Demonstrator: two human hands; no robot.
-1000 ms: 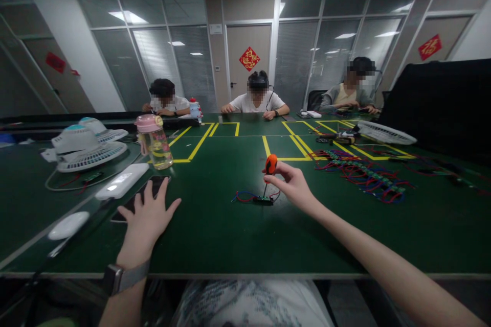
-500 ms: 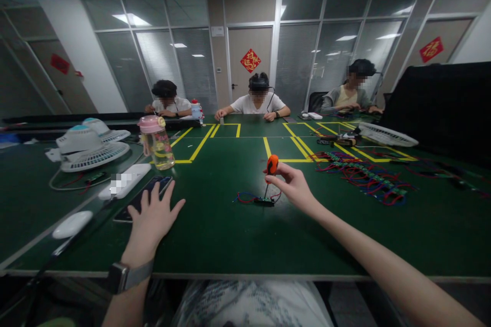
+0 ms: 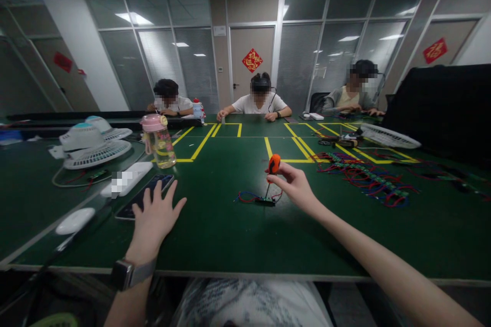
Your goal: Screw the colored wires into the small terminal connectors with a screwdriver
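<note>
My right hand [image 3: 293, 184] grips an orange-and-black screwdriver [image 3: 274, 163] by its handle. The shaft points down to a small green circuit board [image 3: 264, 201] with red and blue wires, lying on the green table [image 3: 215, 240]. Whether the tip touches the board or a screw is too small to tell. My left hand [image 3: 155, 214] rests with fingers spread, partly over a dark phone [image 3: 132, 209]. A watch [image 3: 123, 273] is on my left wrist.
Left of centre stand a pink-lidded bottle [image 3: 159, 143], a white power strip [image 3: 126, 179], a white mouse [image 3: 75, 220] and fan parts [image 3: 95, 153]. A row of wired boards [image 3: 368, 179] lies at right. Several co-workers sit opposite, one in the middle [image 3: 259, 102].
The whole view has shifted very slightly. Both hands, the screwdriver and the circuit board keep practically the same places on the table.
</note>
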